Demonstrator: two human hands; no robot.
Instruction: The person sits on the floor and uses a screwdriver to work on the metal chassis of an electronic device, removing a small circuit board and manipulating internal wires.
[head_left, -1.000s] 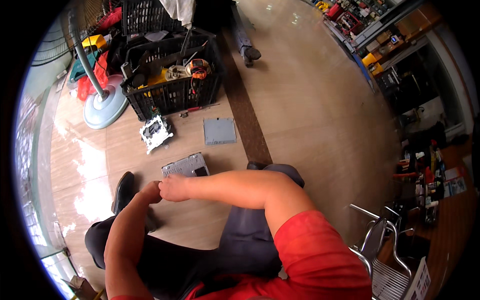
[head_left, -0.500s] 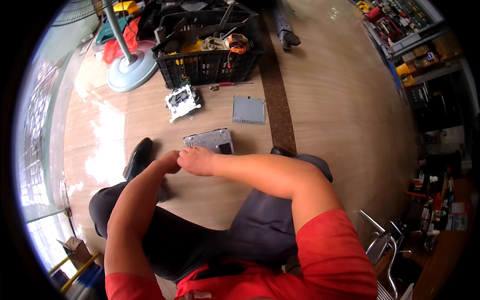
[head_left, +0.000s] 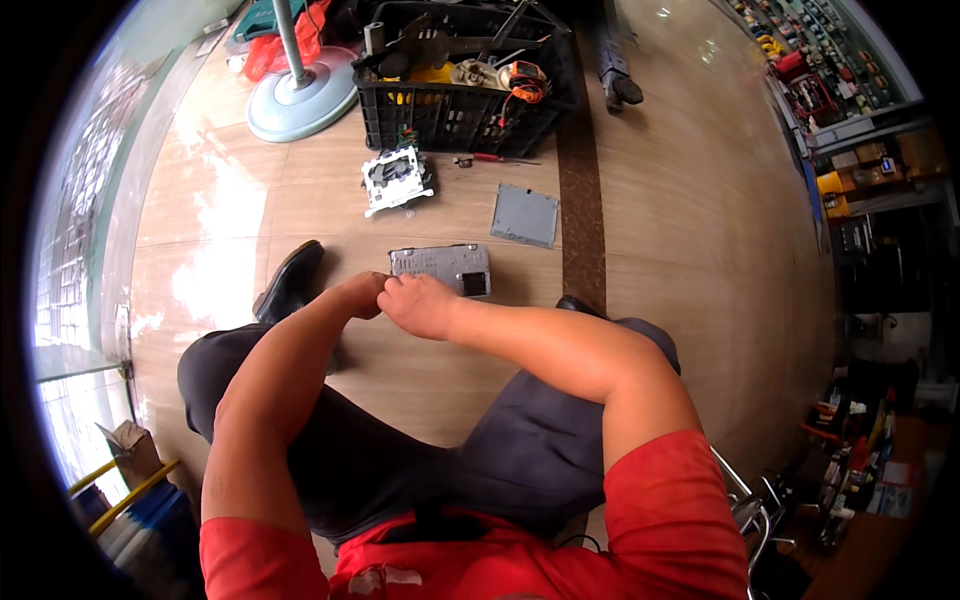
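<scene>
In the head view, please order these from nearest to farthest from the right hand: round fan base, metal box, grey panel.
1. Metal box, just beyond the right hand.
2. Grey panel, ahead, right.
3. Round fan base, far ahead, left.

Left hand and right hand meet at the fingers, with a grey metal case just beyond them and a flat grey panel farther off, to their right.

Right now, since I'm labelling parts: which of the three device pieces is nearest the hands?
The slotted grey casing with a dark square; the flat grey plate and white-framed mechanism lie farther away.
</scene>
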